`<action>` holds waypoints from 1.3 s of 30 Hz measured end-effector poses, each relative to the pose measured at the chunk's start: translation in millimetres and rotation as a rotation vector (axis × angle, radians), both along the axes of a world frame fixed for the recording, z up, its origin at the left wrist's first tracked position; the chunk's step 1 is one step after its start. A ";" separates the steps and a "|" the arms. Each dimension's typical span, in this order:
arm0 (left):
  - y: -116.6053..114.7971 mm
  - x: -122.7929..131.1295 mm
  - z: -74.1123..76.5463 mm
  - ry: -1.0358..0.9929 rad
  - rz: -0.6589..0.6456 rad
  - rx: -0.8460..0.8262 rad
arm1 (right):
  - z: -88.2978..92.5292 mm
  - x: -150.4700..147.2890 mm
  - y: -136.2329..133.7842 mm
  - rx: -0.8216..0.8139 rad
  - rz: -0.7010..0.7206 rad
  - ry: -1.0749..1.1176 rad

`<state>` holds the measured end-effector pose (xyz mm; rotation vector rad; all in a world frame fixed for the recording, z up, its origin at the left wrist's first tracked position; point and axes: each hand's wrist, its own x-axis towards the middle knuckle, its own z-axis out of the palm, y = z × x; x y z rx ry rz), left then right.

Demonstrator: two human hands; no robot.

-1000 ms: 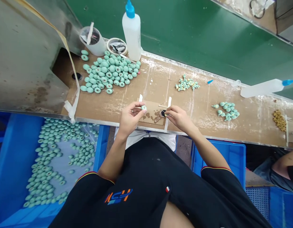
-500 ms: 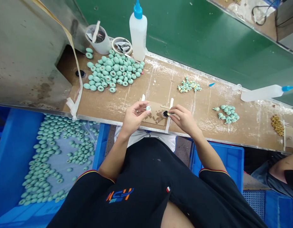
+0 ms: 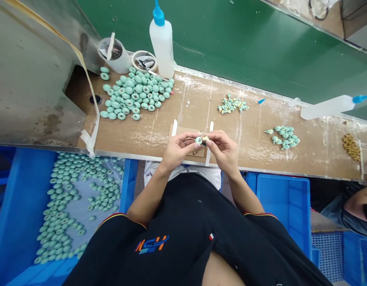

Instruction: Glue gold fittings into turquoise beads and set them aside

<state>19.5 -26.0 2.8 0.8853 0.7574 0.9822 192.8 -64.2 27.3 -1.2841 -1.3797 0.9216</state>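
Observation:
Between the fingertips of my left hand is a small pale-green egg-shaped piece, its opening turned to the right. My right hand pinches a tiny yellow-and-green piece close beside that opening; whether the two touch I cannot tell. Both hands are over a cardboard pad at the bench's front edge, fixed by white tape strips. The black round cap on the pad is mostly hidden by my fingers. Similar small green-and-yellow pieces lie in a pile beyond my right hand.
A heap of green egg-shaped pieces sits at the back left, near an upright bottle. Further right are joined pieces, a lying bottle and yellow pieces. A blue bin holds more green pieces. Another person's arm shows at right.
My right hand has moved left from the black cap with its yellow-and-green piece, and my left hand has moved right. The two held pieces are now side by side. The camera view has shifted slightly.

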 end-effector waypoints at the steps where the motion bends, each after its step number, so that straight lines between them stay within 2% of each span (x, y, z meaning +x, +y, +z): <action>1: -0.5 0.8 0.8 -0.002 0.005 0.002 | 0.6 -1.0 -0.4 -0.002 0.003 0.000; 10: -2.5 1.9 5.5 0.056 0.033 0.059 | 1.8 -3.3 -2.2 0.040 0.037 0.046; 17: -2.0 -0.2 1.1 0.110 0.070 0.211 | -1.6 1.5 -2.6 0.061 0.085 -0.036; 22: -1.8 -1.9 1.0 0.072 0.050 0.186 | -1.8 0.5 -3.3 0.002 0.067 0.036; 26: -0.4 -3.3 7.2 0.059 0.038 0.168 | 2.2 -1.2 -3.0 -0.044 0.032 0.067; 34: 2.8 -4.8 24.8 0.179 0.003 0.364 | 14.4 3.8 -6.8 0.075 0.043 -0.123; 39: 0.9 -6.3 27.1 0.190 -0.043 0.356 | 20.7 5.4 -8.7 0.095 0.092 -0.193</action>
